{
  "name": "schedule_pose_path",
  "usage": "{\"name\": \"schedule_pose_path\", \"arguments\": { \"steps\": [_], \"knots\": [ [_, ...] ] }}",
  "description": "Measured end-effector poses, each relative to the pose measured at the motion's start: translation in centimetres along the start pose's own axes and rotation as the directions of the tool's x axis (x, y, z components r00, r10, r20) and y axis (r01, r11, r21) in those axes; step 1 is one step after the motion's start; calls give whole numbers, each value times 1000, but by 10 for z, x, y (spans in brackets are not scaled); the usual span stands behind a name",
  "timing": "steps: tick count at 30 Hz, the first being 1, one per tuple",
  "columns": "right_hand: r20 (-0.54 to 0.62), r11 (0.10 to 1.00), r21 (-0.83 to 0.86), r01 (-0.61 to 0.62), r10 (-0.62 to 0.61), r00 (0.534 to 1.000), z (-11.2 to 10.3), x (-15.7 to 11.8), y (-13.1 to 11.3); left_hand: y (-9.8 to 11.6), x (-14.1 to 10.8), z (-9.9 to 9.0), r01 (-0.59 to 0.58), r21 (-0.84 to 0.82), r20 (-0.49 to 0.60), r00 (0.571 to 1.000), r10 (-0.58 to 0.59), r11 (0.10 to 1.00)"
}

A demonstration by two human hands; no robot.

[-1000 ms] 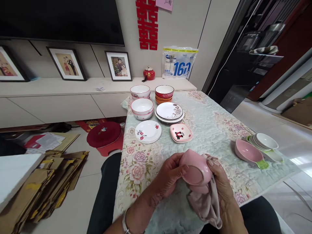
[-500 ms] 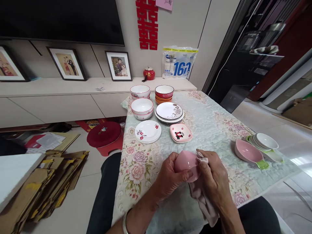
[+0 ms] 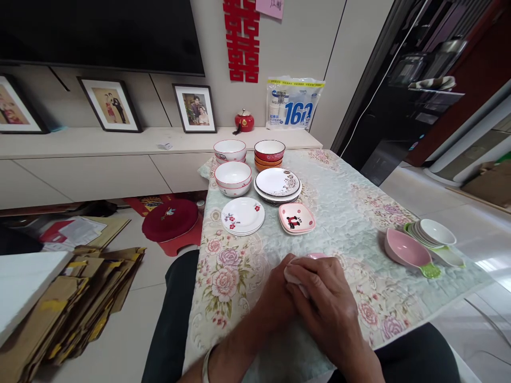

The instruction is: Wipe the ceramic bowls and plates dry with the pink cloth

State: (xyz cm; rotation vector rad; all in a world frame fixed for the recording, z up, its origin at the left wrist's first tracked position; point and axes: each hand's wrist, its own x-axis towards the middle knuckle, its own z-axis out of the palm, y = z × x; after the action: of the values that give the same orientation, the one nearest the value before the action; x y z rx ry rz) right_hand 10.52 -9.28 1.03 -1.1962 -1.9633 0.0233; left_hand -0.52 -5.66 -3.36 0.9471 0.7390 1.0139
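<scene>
Both hands meet over the near part of the table around a pink bowl point(image 3: 317, 256), of which only a sliver of rim shows beyond my fingers. My left hand point(image 3: 277, 295) grips the bowl from the left, its fingers mostly covered. Across it lies my right hand point(image 3: 329, 298), pressing a pale cloth point(image 3: 294, 274) against the bowl's left side. Just beyond the hands sit square pink-rimmed dishes point(image 3: 296, 218) with a cat picture. A similar pink bowl with a green handle point(image 3: 407, 250) rests to the right, beside a stack of small white bowls point(image 3: 435, 233).
White flowered plates point(image 3: 242, 215), larger plates point(image 3: 277, 182), white bowls point(image 3: 233, 175) and red and orange bowls point(image 3: 269, 151) stand stacked on the flowered tablecloth point(image 3: 339, 197). Flattened cardboard point(image 3: 80, 303) and a red stool point(image 3: 170, 219) are at the left. A low cabinet point(image 3: 131, 143) runs behind.
My right hand has moved left with the cloth, over the bowl and onto my left hand's side. The bowl has turned and is now mostly hidden. The dishes on the table stay put.
</scene>
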Motion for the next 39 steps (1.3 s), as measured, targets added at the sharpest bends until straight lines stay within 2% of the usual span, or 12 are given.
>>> {"name": "schedule_pose_path", "arguments": {
  "steps": [5, 9, 12, 14, 16, 19, 21, 24, 27, 30, 33, 39],
  "knots": [
    [-236, 963, 47, -265, 268, 934, 4, -2, 25, 5, -2, 1, 20, 62, 59, 998, -24, 998],
    [-185, 811, 273, -517, 572, 799, 7, -7, 50, 9, -1, -1, 54, 9, 41, 998, -54, 999],
    [-183, 757, 332, -563, 637, 749, 11, -12, 56, 10, 2, -4, 43, -6, 11, 999, -43, 999],
    [-243, 805, 282, -522, 586, 773, 11, -14, 50, 9, 3, -5, 53, -7, 22, 998, -53, 999],
    [-264, 885, 173, -433, 465, 845, 8, -13, 39, 9, 3, -5, 67, -3, 43, 997, -67, 998],
    [-144, 972, 78, -224, 233, 962, 2, -7, 18, 10, 3, -2, 38, 60, 31, 999, -40, 997],
    [-82, 992, 61, -115, 120, 989, 0, -3, 9, 12, 2, -1, -7, 98, 32, 999, 4, 995],
    [-109, 996, 22, -90, 92, 990, 2, 1, 10, 14, 2, -1, 2, 2, 96, 995, -2, 1000],
    [-199, 975, 8, -224, 221, 955, 7, -2, 27, 13, 1, -3, 73, -123, 129, 990, -57, 990],
    [-250, 926, 44, -375, 374, 893, 13, -8, 45, 9, 3, -5, 76, -217, 70, 996, -62, 973],
    [-297, 903, 43, -427, 419, 858, 23, -14, 53, 6, 7, -4, 79, -320, -13, 996, -88, 944],
    [-262, 961, -37, -275, 256, 931, 35, -16, 38, 9, 12, -9, 71, -474, -41, 994, -102, 878]
  ]
}}
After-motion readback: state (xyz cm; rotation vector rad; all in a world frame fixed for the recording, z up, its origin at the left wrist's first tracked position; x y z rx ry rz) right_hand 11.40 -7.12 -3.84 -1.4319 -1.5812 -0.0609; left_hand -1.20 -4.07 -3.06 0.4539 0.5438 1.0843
